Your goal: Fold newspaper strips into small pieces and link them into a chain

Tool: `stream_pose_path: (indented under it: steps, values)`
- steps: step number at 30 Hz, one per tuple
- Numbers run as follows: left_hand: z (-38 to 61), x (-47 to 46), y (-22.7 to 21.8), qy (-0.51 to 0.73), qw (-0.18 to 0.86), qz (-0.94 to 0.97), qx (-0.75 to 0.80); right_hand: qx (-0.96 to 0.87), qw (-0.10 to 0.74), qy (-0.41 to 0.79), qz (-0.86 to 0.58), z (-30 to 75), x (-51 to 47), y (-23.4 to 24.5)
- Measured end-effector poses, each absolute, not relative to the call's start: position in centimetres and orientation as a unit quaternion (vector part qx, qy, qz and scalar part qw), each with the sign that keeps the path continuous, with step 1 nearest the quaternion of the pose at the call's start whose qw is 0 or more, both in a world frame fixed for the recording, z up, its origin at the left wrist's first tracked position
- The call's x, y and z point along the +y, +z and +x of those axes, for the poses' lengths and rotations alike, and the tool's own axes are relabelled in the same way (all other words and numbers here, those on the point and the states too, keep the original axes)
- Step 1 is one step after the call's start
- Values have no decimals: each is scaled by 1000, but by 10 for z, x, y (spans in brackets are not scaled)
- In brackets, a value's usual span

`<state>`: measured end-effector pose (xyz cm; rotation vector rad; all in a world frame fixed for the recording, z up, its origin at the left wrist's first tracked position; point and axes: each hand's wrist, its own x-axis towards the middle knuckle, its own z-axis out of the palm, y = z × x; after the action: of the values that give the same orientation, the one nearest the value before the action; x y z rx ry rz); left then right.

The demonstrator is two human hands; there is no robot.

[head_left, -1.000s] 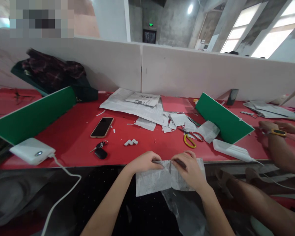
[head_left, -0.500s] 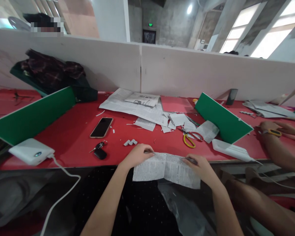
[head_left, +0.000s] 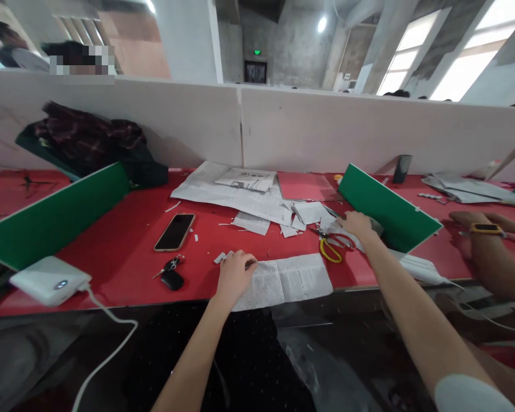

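My left hand (head_left: 237, 277) is closed on the left end of a creased piece of newspaper (head_left: 302, 277), which lies over the table's front edge. Close by that hand are some small folded paper pieces (head_left: 221, 257), partly covered by it. My right hand (head_left: 358, 224) is away from the newspaper, among the cut papers beside the green divider. Its fingers are curled down at the end of a thin dark object (head_left: 333, 212), and what they grip is hidden. Scissors (head_left: 331, 247) with red and yellow handles lie just left of my right wrist.
Newspaper sheets (head_left: 197, 191) and a pink folder (head_left: 304, 186) lie at the back. A phone (head_left: 174, 232), keys (head_left: 171, 274) and a white power bank (head_left: 47, 280) are leftward. Green dividers (head_left: 388, 212) stand both sides. Another person's arm (head_left: 484, 257) rests at the right.
My right hand has let go of the newspaper's right end and moved up and right to the cut papers. The newspaper now lies flatter on the table, with my left hand still on it.
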<state>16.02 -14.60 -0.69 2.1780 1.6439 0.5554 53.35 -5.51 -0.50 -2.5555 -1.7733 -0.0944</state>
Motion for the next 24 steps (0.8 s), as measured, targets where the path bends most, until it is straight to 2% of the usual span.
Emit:
stream_pose_path:
  steps: [8,15,18,20,24]
  values:
    - [161,-144,-11,186,151,762,601,-576,-20,-64,-815,538,-31,-29]
    - [166,-142,-17,183,130,766,603,-540,29,-135,-830,555,-20,-11]
    - [169,-141,-20,195,105,767,603,-489,175,-158,-840,559,-14,7]
    - [171,-142,-21,201,99,768,600,-454,312,-156,-820,560,-12,22]
    - [171,-141,-25,202,99,770,597,-425,493,-156,-743,557,-6,58]
